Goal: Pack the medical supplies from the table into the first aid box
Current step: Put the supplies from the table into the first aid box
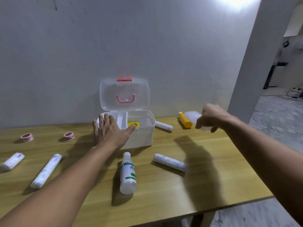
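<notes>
The white first aid box (144, 136) stands open at the table's far middle, its clear lid (124, 94) upright. A small yellow packet (133, 124) lies inside. My left hand (109, 131) rests flat on the box's front left rim, fingers spread, thumb by the yellow packet. My right hand (211, 117) is raised to the right of the box, shut on a translucent white container (193, 117). Just behind it a yellow bottle (185, 120) lies on the table. A white and green bottle (127, 173) lies in front of the box.
Bandage rolls lie at the box's right (164, 126), front right (169, 162), and at the left (46, 171) and far left (12, 161). Two red tape rolls (69, 136) (27, 137) sit left of the box. The table's edge (246, 203) runs along the front right.
</notes>
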Available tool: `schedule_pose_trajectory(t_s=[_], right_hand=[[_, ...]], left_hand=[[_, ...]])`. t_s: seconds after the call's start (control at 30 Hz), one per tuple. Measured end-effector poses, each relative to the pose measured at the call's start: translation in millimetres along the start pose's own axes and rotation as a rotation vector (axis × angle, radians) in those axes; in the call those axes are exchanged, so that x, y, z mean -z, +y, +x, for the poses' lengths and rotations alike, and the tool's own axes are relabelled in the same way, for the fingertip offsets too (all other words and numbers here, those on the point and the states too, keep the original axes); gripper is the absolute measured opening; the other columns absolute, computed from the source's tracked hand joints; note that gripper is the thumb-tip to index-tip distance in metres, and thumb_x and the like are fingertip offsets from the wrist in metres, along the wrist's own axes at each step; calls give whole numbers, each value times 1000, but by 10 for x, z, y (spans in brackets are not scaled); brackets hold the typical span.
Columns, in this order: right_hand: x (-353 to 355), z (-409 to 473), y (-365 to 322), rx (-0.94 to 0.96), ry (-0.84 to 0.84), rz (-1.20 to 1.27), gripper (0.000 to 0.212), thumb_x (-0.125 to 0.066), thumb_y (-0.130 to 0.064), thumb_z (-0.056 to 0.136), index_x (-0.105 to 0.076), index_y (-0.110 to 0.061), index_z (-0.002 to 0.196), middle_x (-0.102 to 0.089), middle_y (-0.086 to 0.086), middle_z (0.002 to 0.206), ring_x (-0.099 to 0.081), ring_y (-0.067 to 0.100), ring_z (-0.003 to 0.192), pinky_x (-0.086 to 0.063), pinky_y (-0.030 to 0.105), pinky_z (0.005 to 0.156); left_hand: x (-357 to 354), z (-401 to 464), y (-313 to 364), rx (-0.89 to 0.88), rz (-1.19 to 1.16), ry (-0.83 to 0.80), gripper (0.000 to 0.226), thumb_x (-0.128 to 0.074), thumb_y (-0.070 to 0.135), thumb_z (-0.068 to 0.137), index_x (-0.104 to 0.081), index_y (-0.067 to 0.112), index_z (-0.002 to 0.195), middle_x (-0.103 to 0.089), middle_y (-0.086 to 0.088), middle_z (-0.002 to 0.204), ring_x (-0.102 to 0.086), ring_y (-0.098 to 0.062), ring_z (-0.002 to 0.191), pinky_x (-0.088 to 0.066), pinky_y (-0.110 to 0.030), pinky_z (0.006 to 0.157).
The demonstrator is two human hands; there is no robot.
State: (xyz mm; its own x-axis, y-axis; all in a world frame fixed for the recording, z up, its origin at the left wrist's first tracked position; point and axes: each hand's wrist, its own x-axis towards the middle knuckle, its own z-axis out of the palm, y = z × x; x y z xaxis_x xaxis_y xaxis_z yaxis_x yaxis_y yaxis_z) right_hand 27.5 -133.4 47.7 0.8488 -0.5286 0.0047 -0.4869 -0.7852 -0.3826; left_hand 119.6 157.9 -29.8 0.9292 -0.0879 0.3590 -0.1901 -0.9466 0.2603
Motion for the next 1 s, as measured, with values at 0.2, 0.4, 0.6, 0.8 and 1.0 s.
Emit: schedule_pose_trajectory(t_s=[0.2, 0.4, 0.6, 0.8, 1.0], right_hand=[[118, -108, -637, 265, -33, -76, 40, -86, -17, 65, -71, -1, 98, -72, 16, 91, -72, 27, 68, -63, 40, 61], [-216, -24, -1200, 512, 22, -295, 44, -85, -16, 65, -71, -7, 105, -72, 12, 97, -67, 27, 83, -60, 38, 74], [-502, 95, -1539, 578, -68, -351, 43, -83, -16, 70, -68, -3, 108, -68, 11, 95, -63, 26, 84, -55, 33, 73], [-772, 207, -1692, 624, -78, -331, 41, -81, -15, 73, -67, -1, 110, -59, 7, 86, -55, 23, 78, -42, 22, 57], [-1023, 324, -1694, 621, -71, -236, 57, -84, -28, 70, -65, -4, 118, -68, 11, 111, -62, 28, 98, -54, 31, 82]], left_hand=[[81, 30, -125, 37, -100, 0, 100, -42, 72, 80, -18, 3, 148, -11, -13, 160, 0, -27, 149, -5, -50, 120], [93, 25, -171, 150, -122, -205, 113, -38, 78, 77, 5, 2, 149, 12, -14, 160, 18, -26, 147, 6, -47, 120], [92, 7, -163, 147, -162, -185, 116, -39, 78, 77, 6, -2, 148, 7, -17, 160, 10, -30, 148, 2, -40, 120], [50, -2, -179, 115, -155, -152, 114, -38, 77, 78, 4, -4, 147, 4, -19, 160, 8, -32, 148, 1, -40, 121], [45, -14, -202, 93, -137, -127, 113, -37, 76, 79, 2, -5, 148, 2, -21, 160, 5, -32, 148, -2, -41, 121]])
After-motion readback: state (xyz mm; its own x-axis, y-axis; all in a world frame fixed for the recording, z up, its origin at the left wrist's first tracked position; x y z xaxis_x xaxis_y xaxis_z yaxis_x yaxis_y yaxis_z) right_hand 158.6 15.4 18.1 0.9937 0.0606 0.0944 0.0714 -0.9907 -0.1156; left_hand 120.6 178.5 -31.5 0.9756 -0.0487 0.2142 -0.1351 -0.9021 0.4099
